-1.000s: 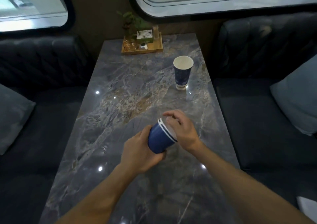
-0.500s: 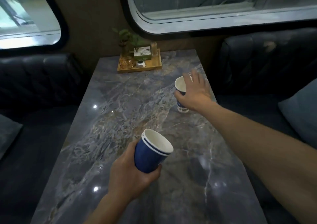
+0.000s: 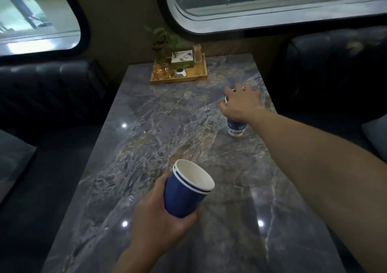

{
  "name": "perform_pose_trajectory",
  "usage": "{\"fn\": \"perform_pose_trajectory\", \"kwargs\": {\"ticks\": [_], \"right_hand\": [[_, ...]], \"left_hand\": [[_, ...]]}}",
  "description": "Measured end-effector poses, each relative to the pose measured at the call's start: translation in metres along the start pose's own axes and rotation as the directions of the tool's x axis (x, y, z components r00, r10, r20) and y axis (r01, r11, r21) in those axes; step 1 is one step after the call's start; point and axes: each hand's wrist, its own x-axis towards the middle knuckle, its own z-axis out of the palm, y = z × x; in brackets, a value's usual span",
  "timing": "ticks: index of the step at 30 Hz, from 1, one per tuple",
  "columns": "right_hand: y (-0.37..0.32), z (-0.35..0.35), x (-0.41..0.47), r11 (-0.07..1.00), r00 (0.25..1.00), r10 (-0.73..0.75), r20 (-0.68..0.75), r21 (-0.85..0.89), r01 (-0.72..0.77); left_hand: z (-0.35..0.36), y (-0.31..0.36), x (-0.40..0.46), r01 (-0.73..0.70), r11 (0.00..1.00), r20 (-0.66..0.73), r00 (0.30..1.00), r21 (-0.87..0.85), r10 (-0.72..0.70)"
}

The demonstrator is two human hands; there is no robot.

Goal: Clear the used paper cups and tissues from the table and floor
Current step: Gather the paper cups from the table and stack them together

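Observation:
My left hand (image 3: 159,220) grips two nested blue paper cups (image 3: 186,191), tilted with their white mouths facing right, above the near middle of the grey marble table (image 3: 146,147). A taller blue paper cup (image 3: 235,127) stands upright near the table's right edge. My right hand (image 3: 238,103) lies over its rim with the fingers wrapped around its upper part; only the cup's base and a sliver of rim show. No tissues are visible.
A wooden tray (image 3: 178,79) with a small plant, a box and small items sits at the table's far end under the window. Dark padded benches flank the table, with a grey cushion (image 3: 377,134) on the right one and another (image 3: 12,157) on the left.
My right hand left the nested cups, reached to the far right cup and now closes over its top. My left hand keeps the nested cups, now tilted more to the right.

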Motion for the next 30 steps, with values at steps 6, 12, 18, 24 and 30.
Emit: {"fn": "perform_pose_trajectory", "kwargs": {"ticks": [6, 12, 18, 24, 30], "right_hand": [[0.011, -0.003, -0.009, 1.000, 0.998, -0.006, 0.056, -0.015, 0.007], [0.006, 0.006, -0.036, 1.000, 0.993, 0.000, 0.122, 0.005, -0.001], [-0.004, 0.002, -0.107, 0.999, 0.992, -0.049, 0.117, 0.004, 0.049], [-0.010, 0.007, -0.182, 0.990, 0.991, -0.133, 0.016, -0.044, 0.134], [-0.009, 0.001, -0.238, 0.985, 0.995, -0.102, -0.025, 0.139, 0.104]], "left_hand": [[0.003, 0.003, -0.014, 0.028, 0.998, 0.020, 0.999, -0.057, -0.027], [-0.009, 0.002, -0.037, 0.074, 0.996, 0.040, 0.997, -0.057, -0.072], [-0.031, 0.000, -0.092, 0.110, 0.992, 0.015, 0.994, -0.057, -0.109], [-0.058, -0.001, -0.154, 0.140, 0.990, 0.051, 0.989, -0.009, -0.139], [-0.084, -0.008, -0.201, 0.156, 0.988, 0.030, 0.987, -0.008, -0.156]]}}
